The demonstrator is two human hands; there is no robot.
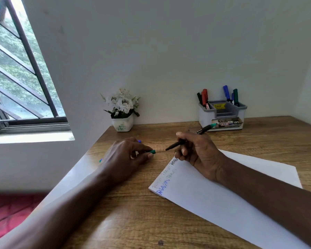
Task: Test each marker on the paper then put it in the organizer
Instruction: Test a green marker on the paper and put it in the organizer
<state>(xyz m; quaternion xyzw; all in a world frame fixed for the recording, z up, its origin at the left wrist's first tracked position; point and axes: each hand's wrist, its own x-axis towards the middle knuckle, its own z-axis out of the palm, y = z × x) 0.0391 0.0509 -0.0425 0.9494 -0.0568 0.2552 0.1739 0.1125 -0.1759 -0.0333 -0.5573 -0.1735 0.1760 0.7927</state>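
Note:
My right hand (196,150) grips an uncapped green-ended marker (207,127), its dark tip pointing left just above the top corner of the white paper (223,194). My left hand (127,157) pinches the green cap (152,151) a short gap from that tip. Blue, green and black test words run along the paper's left edge. A grey organizer (223,114) stands at the back right against the wall, holding red, black, blue and green markers. Part of a blue marker (139,141) shows behind my left hand, and a blue-green bit (100,160) shows at the desk's left edge.
A white pot of white flowers (122,112) stands at the back left of the wooden desk (133,221). A barred window is on the left wall. Walls close off the desk at the back and on the right.

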